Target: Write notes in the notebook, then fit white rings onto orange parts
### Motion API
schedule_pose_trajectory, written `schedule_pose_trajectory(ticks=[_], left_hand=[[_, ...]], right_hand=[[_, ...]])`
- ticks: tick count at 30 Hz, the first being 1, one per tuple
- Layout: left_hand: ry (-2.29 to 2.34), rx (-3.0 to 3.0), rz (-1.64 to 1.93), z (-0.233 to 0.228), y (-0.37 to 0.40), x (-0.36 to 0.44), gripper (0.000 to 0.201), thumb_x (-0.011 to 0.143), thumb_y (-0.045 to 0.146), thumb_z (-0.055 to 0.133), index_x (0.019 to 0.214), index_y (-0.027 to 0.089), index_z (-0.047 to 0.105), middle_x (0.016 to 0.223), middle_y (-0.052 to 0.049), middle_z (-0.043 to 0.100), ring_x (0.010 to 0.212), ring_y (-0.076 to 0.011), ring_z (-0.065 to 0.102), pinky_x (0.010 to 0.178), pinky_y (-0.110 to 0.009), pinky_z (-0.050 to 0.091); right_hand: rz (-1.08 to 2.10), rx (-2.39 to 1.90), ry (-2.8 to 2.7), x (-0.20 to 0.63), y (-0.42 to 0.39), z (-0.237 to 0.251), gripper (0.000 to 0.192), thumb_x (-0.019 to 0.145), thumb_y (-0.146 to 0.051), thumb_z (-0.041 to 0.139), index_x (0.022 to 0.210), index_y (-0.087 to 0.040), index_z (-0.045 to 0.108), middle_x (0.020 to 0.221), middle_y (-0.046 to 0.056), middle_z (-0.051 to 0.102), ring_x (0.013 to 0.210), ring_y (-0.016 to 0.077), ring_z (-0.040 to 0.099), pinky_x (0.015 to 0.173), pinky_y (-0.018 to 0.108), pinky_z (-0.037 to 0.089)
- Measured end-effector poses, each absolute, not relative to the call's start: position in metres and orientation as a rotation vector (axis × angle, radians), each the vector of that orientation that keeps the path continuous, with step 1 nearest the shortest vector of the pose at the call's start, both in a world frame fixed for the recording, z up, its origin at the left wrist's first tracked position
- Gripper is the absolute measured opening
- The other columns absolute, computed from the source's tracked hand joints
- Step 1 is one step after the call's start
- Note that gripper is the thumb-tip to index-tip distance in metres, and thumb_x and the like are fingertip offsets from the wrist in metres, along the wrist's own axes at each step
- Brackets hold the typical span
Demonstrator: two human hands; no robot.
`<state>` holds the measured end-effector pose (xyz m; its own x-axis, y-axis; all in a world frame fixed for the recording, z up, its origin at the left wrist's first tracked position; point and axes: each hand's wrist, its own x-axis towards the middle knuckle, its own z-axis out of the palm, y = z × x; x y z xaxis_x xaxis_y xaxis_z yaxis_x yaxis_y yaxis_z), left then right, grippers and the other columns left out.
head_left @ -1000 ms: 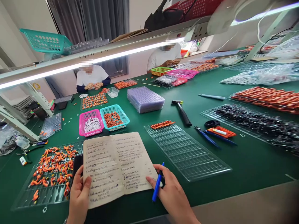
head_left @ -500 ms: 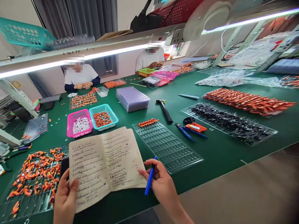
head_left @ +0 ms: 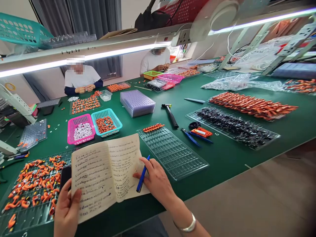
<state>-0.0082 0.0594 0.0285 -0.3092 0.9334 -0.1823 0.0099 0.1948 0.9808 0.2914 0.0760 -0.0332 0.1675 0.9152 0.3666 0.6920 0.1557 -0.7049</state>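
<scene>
An open notebook (head_left: 106, 174) full of handwriting lies on the green table's near edge. My left hand (head_left: 66, 210) grips its left page edge, thumb on the paper. My right hand (head_left: 155, 181) rests on the right page with a blue pen (head_left: 142, 178) between its fingers, tip pointing down at the page. A dark phone (head_left: 65, 176) peeks out from under the notebook's left side.
A clear tray of orange parts (head_left: 32, 187) sits left of the notebook, an almost bare clear tray (head_left: 172, 153) right of it. Beyond stand pink (head_left: 80, 129) and teal baskets (head_left: 106, 122), a hammer (head_left: 170, 115), blue pliers (head_left: 191, 137), and trays of black (head_left: 232, 126) and orange parts (head_left: 251, 105). Two people work across the table.
My right hand slid left onto the notebook's right page with the pen. The view has swung slightly, so the table items sit further left.
</scene>
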Motion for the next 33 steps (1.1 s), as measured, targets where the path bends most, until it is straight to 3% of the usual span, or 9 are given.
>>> schedule_pose_trajectory(ticks=[4, 9, 14, 17, 19, 21, 25, 29, 33], left_hand=[[1.569, 0.975, 1.301, 0.033, 0.056, 0.001, 0.067, 0.062, 0.055, 0.082, 0.118, 0.028, 0.059, 0.093, -0.004, 0.077, 0.089, -0.0331, 0.071, 0.061, -0.034, 0.063], [1.57, 0.982, 1.334, 0.038, 0.054, 0.009, 0.067, 0.062, 0.058, 0.081, 0.118, 0.027, 0.06, 0.095, -0.005, 0.077, 0.092, -0.0345, 0.07, 0.065, -0.036, 0.063], [1.559, 0.97, 1.317, 0.035, 0.056, 0.006, 0.065, 0.065, 0.057, 0.08, 0.12, 0.028, 0.058, 0.098, -0.004, 0.076, 0.098, -0.034, 0.068, 0.072, -0.037, 0.062], [1.511, 0.939, 1.293, 0.027, 0.058, -0.002, 0.068, 0.066, 0.055, 0.081, 0.124, 0.029, 0.055, 0.1, -0.004, 0.075, 0.099, -0.0329, 0.068, 0.072, -0.035, 0.062], [1.48, 0.926, 1.32, 0.022, 0.06, -0.006, 0.074, 0.06, 0.053, 0.085, 0.124, 0.028, 0.056, 0.102, -0.003, 0.075, 0.1, -0.0313, 0.068, 0.074, -0.032, 0.061], [1.469, 0.909, 1.375, 0.02, 0.061, -0.009, 0.076, 0.055, 0.052, 0.088, 0.12, 0.027, 0.059, 0.104, -0.002, 0.075, 0.1, -0.0293, 0.068, 0.075, -0.028, 0.059], [1.435, 0.785, 1.373, 0.026, 0.059, -0.009, 0.072, 0.051, 0.052, 0.089, 0.114, 0.027, 0.063, 0.101, -0.001, 0.077, 0.105, -0.0309, 0.067, 0.075, -0.029, 0.06], [1.412, 0.754, 1.382, 0.034, 0.059, -0.003, 0.062, 0.053, 0.05, 0.088, 0.107, 0.026, 0.069, 0.112, 0.0, 0.075, 0.123, -0.0323, 0.057, 0.091, -0.028, 0.056], [1.236, 0.731, 1.359, 0.038, 0.065, 0.002, 0.053, 0.07, 0.06, 0.073, 0.112, 0.027, 0.069, 0.123, -0.002, 0.071, 0.128, -0.0335, 0.053, 0.1, -0.037, 0.051]], right_hand=[[0.297, -1.587, -1.608, 0.285, 0.08, -0.032, 0.048, 0.088, -0.058, 0.056, 0.12, -0.022, 0.06, 0.103, 0.013, 0.061, 0.1, 0.0337, 0.057, 0.09, 0.052, 0.044], [0.342, -1.524, -1.567, 0.283, 0.079, -0.026, 0.044, 0.09, -0.058, 0.052, 0.116, -0.023, 0.059, 0.117, 0.014, 0.063, 0.114, 0.0339, 0.056, 0.098, 0.053, 0.041], [0.645, -1.22, -1.612, 0.278, 0.06, -0.001, 0.061, 0.093, -0.07, 0.021, 0.114, -0.024, 0.056, 0.119, 0.013, 0.069, 0.115, 0.0278, 0.063, 0.098, 0.041, 0.047], [0.748, -0.892, -1.796, 0.251, 0.049, 0.012, 0.069, 0.082, -0.082, 0.032, 0.11, -0.024, 0.056, 0.133, 0.012, 0.063, 0.136, 0.0314, 0.045, 0.117, 0.055, 0.017], [0.731, -0.741, -2.084, 0.226, 0.045, 0.012, 0.055, 0.085, -0.071, 0.049, 0.116, -0.026, 0.055, 0.136, 0.008, 0.062, 0.14, 0.0273, 0.04, 0.119, 0.055, 0.009], [0.561, -0.707, -2.271, 0.203, 0.045, 0.006, 0.044, 0.09, -0.059, 0.054, 0.119, -0.026, 0.053, 0.144, 0.006, 0.055, 0.145, 0.0236, 0.031, 0.119, 0.052, 0.009], [0.22, -0.743, -2.376, 0.176, 0.044, -0.016, 0.04, 0.091, -0.054, 0.055, 0.117, -0.024, 0.057, 0.157, 0.003, 0.035, 0.149, 0.0282, 0.015, 0.119, 0.055, 0.016], [0.063, -0.745, -2.35, 0.171, 0.043, -0.035, 0.04, 0.091, -0.055, 0.054, 0.117, -0.024, 0.058, 0.159, 0.003, 0.029, 0.148, 0.0328, 0.019, 0.116, 0.059, 0.023], [-0.015, -0.725, -2.335, 0.167, 0.043, -0.044, 0.042, 0.088, -0.057, 0.058, 0.115, -0.025, 0.06, 0.158, 0.004, 0.032, 0.146, 0.0351, 0.025, 0.115, 0.06, 0.026]])
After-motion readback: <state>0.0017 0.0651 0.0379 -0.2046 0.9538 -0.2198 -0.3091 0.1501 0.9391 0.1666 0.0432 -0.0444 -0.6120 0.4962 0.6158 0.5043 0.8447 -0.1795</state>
